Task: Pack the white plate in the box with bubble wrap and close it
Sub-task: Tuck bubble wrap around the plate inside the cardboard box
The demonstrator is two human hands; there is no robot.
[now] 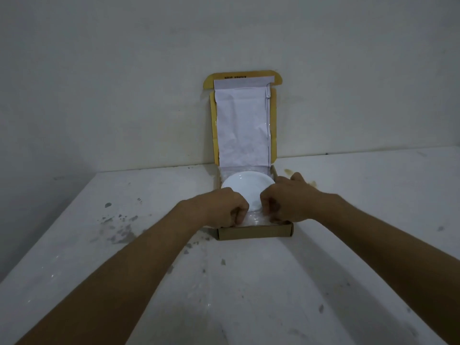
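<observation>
A shallow cardboard box stands open on the table against the wall. Its lid leans upright on the wall, with white paper taped across its inside. The white plate lies inside the box on clear bubble wrap, which shows along the near side. My left hand and my right hand are both curled over the near part of the box, pinching the near edge of the bubble wrap beside the plate's rim. The hands hide the near part of the plate.
The box sits on a white table marked with grey scuffs and chipped spots. A plain white wall rises right behind the box. A brownish stain lies to the right of the box.
</observation>
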